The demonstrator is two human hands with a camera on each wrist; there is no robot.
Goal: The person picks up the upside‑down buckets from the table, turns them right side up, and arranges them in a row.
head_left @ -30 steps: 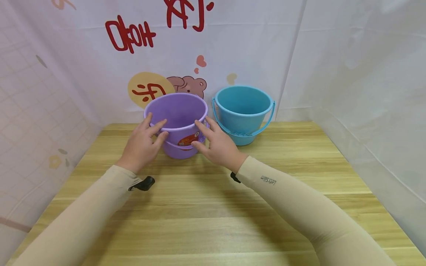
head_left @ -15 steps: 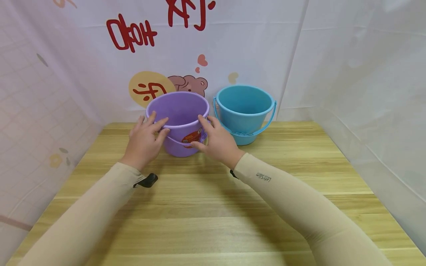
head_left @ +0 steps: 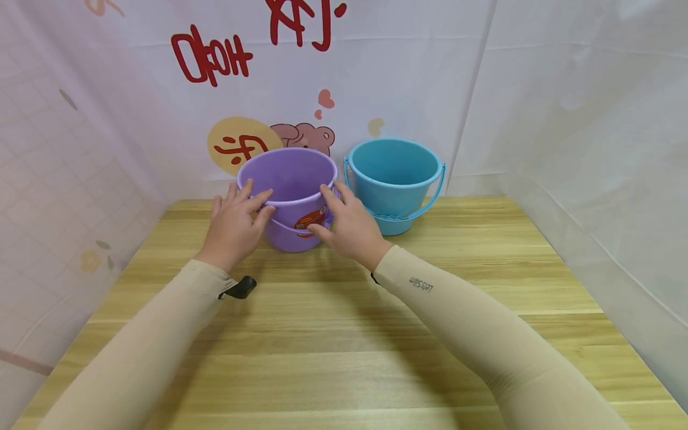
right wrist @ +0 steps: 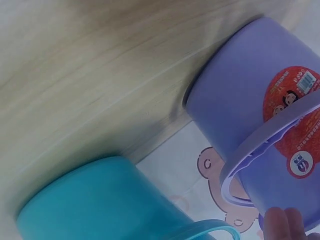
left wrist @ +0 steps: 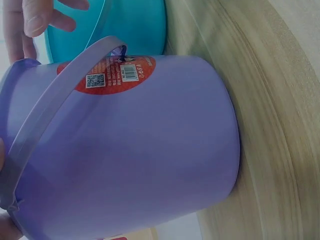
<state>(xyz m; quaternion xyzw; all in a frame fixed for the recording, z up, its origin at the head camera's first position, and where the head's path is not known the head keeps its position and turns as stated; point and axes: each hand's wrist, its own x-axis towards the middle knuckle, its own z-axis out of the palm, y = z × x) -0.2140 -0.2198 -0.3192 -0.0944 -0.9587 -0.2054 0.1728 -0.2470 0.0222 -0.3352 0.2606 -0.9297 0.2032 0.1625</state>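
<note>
A purple bucket [head_left: 292,230] with a red label and a purple handle stands upright on the wooden table. My left hand [head_left: 230,232] touches the left side of its rim, fingers spread and fairly straight, thumb outside the wall. On the right side of that rim rest the fingertips of my right hand [head_left: 352,227]; its thumb points along the labelled front. The left wrist view has the purple handle [left wrist: 55,95] hanging across the wall and the right hand's fingers [left wrist: 36,17] near the rim. Only fingertips [right wrist: 282,225] of the right hand show in its own wrist view.
A blue bucket [head_left: 392,206] with its handle lowered stands close to the right of the purple one. Behind both hangs a white printed curtain [head_left: 408,71]. White sheets border the wooden table [head_left: 333,358] left and right.
The purple bucket has shifted slightly right and turned a little, its label moving right. Both hands have stayed at its rim. The blue bucket has not moved.
</note>
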